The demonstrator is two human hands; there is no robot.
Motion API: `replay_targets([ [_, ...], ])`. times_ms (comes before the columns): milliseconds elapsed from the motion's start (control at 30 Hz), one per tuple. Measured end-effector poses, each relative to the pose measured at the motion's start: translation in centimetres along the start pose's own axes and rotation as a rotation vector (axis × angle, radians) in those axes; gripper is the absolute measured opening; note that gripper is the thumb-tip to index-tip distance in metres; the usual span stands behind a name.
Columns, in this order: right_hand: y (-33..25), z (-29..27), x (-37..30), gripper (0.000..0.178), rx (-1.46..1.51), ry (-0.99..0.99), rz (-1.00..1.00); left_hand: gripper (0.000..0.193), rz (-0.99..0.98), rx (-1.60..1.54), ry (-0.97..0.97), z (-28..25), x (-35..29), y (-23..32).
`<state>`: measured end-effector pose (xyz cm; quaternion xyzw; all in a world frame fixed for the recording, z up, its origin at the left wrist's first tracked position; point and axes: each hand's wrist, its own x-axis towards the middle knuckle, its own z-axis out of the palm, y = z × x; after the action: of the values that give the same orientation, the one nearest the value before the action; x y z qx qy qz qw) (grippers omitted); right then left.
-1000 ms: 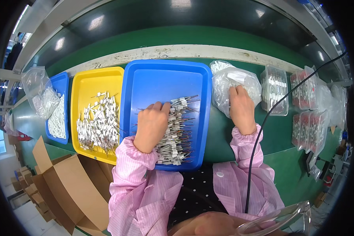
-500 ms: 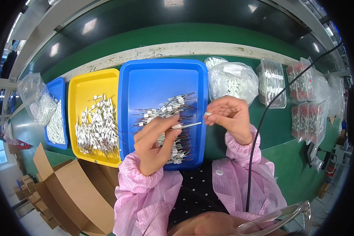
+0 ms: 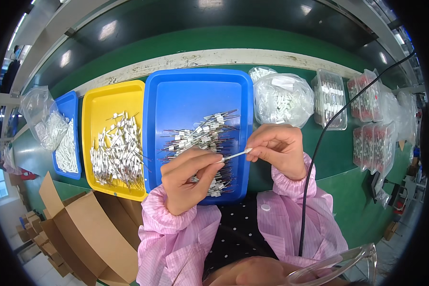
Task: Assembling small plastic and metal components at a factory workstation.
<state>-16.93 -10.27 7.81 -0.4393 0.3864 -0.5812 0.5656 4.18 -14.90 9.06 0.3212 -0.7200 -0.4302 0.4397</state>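
Observation:
Over the right part of a large blue tray (image 3: 190,90), my left hand (image 3: 186,180) pinches a thin white stick-like part (image 3: 234,155) between thumb and fingertips. My right hand (image 3: 280,150) is closed at the tray's right edge, thumb and forefinger on a small white piece (image 3: 248,150). That piece meets the stick's right end; whether it fits over the end or only touches it, I cannot tell. Below my hands, the tray holds a heap of white-sleeved parts with thin dark leads (image 3: 202,136), partly covered by my left hand.
To the left stand a yellow tray (image 3: 94,100) of similar parts, a smaller blue tray (image 3: 75,138) and a plastic bag (image 3: 38,112). Rightward are a bag of white pieces (image 3: 283,100) and clear boxes (image 3: 330,102). A black cable (image 3: 314,167) crosses the right side; an open carton (image 3: 93,229) is lower left.
My right hand has brought the small white piece to the free end of the stick. The stick in my left hand now tilts slightly upward to the right.

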Motion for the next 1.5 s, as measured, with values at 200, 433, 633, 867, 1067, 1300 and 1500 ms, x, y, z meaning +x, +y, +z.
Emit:
replay_targets([
  [200, -0.4, 1.0, 0.2, 0.016, -0.7, -0.077, -0.448, 0.033, -0.121, -0.083, -0.051, 0.0, -0.2, 0.5],
  [433, -0.6, 1.5, 0.1, 0.005, -0.482, -0.156, -0.036, 0.034, 0.367, 0.392, -0.23, -0.7, -0.1, 0.7],
  [633, 1.5, 1.0, 0.4, 0.015, 0.134, -0.29, 0.482, 0.017, 0.931, 0.557, -0.182, -0.9, 0.0, -0.9],
  [867, 2.0, -0.9, 0.8, 0.009, -1.185, 0.389, -0.152, 0.016, 0.165, 1.153, 0.305, -5.7, -1.8, -5.2],
  [1067, 3.9, -7.1, 1.9, 0.029, -1.728, 0.368, -0.13, 0.021, 0.063, 1.054, 0.059, -3.2, -0.2, -5.7],
  [1300, 4.6, -8.5, 2.0, 0.026, -1.537, 0.266, -0.067, 0.013, 0.006, 0.913, -0.346, 1.2, 1.5, -8.6],
  [1500, 3.3, -6.4, 1.7, 0.017, -1.482, 0.588, -0.184, 0.014, -0.124, 0.529, -0.151, 0.4, 2.3, -6.7],
])
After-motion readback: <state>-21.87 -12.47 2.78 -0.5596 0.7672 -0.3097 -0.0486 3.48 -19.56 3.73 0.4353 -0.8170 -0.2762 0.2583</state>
